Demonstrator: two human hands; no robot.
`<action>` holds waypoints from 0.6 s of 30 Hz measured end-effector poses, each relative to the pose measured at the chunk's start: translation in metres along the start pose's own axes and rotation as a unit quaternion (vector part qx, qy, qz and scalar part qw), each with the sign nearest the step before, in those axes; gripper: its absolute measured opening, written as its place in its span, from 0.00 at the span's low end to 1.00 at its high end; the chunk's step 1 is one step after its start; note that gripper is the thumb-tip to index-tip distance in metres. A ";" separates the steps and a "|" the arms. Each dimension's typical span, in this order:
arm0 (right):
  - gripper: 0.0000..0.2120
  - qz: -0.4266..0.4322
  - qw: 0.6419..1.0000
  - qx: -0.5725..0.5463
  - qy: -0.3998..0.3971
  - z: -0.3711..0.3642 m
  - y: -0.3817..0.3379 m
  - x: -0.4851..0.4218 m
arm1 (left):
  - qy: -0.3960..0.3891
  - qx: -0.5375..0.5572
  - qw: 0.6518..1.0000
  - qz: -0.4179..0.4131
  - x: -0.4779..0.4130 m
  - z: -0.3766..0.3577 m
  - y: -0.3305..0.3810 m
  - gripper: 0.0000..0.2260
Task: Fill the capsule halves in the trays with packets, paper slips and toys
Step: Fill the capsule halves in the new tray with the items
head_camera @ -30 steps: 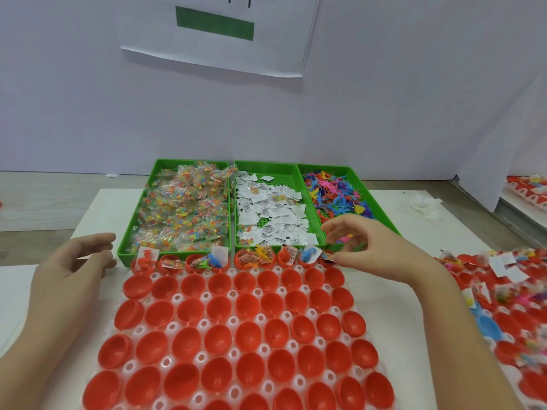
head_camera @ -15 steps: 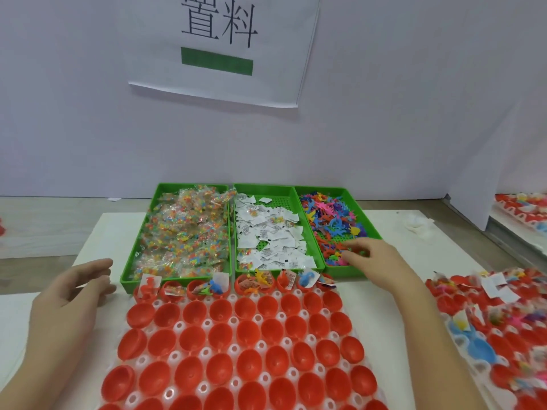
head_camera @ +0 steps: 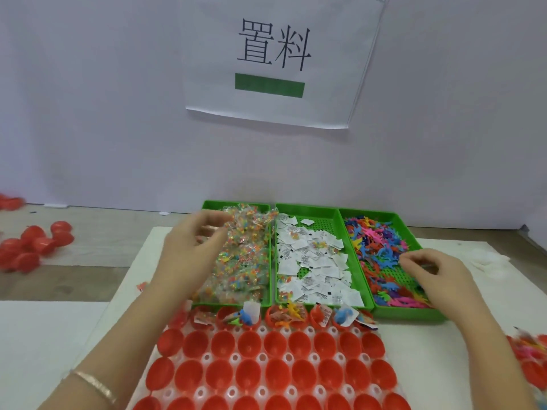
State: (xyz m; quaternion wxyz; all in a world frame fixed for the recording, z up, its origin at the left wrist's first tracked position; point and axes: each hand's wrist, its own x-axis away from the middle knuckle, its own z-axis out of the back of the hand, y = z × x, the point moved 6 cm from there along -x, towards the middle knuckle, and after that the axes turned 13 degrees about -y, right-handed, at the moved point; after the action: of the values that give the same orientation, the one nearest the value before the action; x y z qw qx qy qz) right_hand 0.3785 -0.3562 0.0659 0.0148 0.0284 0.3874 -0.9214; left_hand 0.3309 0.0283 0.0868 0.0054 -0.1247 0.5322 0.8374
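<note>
A white capsule tray (head_camera: 234,358) holds rows of empty red capsule halves (head_camera: 299,345); its back row (head_camera: 284,315) contains packets, slips and toys. Behind it stand three green trays: candy packets (head_camera: 245,261), paper slips (head_camera: 313,261) and coloured toys (head_camera: 379,247). My left hand (head_camera: 189,250) hovers over the far left of the packets with curled fingers; blur hides whether it grips one. Over the near right of the toy tray, my right hand (head_camera: 438,270) pinches its fingertips together among the toys.
Loose red capsule halves (head_camera: 32,247) lie on the wooden table at the left. A second, filled capsule tray (head_camera: 529,359) sits at the right edge. A paper sign (head_camera: 275,57) hangs on the wall behind. White tissue (head_camera: 485,258) lies right of the toy tray.
My left hand has lifted from the table's left side and reached forward over the packet tray. My right hand stays in the toy tray. The camera has tilted up.
</note>
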 end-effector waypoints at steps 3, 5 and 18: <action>0.06 0.038 0.990 -0.124 0.048 0.006 -0.015 0.001 | -0.184 -0.116 0.976 -0.024 -0.028 -0.051 0.032 0.07; 0.05 0.052 0.981 -0.178 0.055 0.006 -0.027 0.003 | -0.298 -0.243 0.922 -0.050 -0.037 -0.091 0.042 0.10; 0.05 0.120 0.979 -0.166 0.014 0.006 -0.069 0.021 | -0.319 -0.483 0.814 -0.057 -0.068 -0.154 0.010 0.09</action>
State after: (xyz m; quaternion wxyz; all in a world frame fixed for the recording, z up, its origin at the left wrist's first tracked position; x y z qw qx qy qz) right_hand 0.3544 -0.3126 0.1181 0.1246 0.0851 0.5287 -0.8353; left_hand 0.4264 -0.1046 0.0482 0.1615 0.1323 0.0199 0.9778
